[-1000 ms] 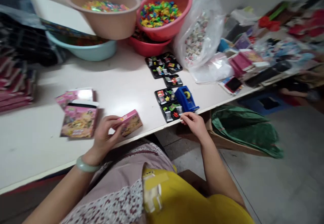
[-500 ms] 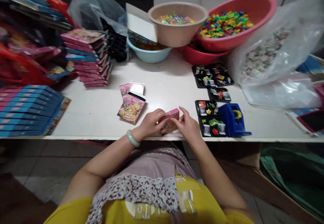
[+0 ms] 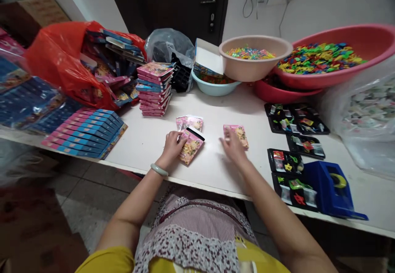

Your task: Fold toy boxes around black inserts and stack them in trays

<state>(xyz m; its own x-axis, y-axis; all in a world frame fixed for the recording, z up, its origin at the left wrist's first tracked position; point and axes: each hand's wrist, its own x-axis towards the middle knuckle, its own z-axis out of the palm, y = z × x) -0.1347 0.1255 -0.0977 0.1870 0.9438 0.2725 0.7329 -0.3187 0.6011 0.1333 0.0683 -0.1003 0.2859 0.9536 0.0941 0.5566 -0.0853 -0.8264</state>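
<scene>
A pink picture box (image 3: 191, 146) with a black strip at its top edge lies on the white table. My left hand (image 3: 173, 144), with a pale green bangle at the wrist, has its fingers closed on the left edge of this box. Just behind it lie other pink packets (image 3: 189, 121). Another pink box (image 3: 240, 135) rests on the table to the right. My right hand (image 3: 233, 146) is at that box's left side, blurred, so its hold on the box cannot be made out.
Filled black trays (image 3: 285, 162) and a blue tape dispenser (image 3: 330, 186) stand on the right. Basins (image 3: 256, 69) of small coloured pieces are at the back. Box stacks (image 3: 154, 88) and a red bag (image 3: 58, 55) are on the left.
The view has swung left. My hands have parted: the box they held together now lies at the right, and my left hand has moved onto the box with the black strip.
</scene>
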